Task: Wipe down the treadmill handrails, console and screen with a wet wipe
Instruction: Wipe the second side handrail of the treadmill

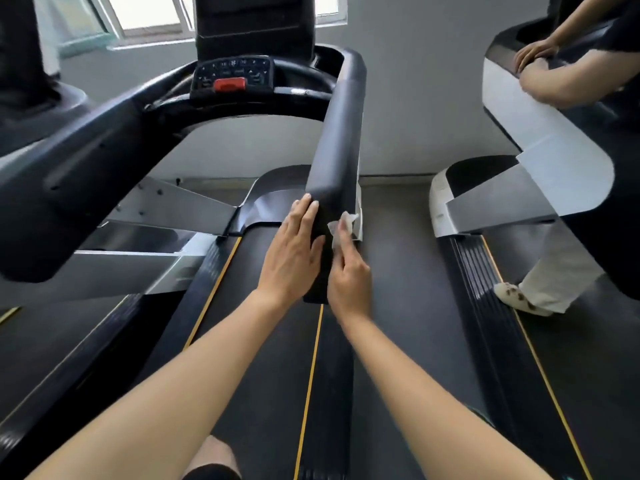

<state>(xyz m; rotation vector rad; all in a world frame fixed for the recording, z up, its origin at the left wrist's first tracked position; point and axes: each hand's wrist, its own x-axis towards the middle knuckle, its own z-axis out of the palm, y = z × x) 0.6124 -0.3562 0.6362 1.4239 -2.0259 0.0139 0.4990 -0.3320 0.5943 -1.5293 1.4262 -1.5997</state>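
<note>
The treadmill's black right handrail (341,140) runs from the console down toward me. My left hand (292,254) lies flat with straight fingers against the inner side of its near end. My right hand (348,271) presses a crumpled white wet wipe (341,226) against the outer side of the same end, fingers curled onto the wipe. The console (232,76) with its buttons and a red stop key sits at the top centre. Above it the dark screen (254,22) is partly cut off by the frame. The black left handrail (65,174) fills the left side.
The black running belt (263,358) with yellow side lines stretches beneath my arms. A second treadmill (540,143) stands at the right, where another person leans on its console, one foot (519,297) on its side rail. A window lies behind the console.
</note>
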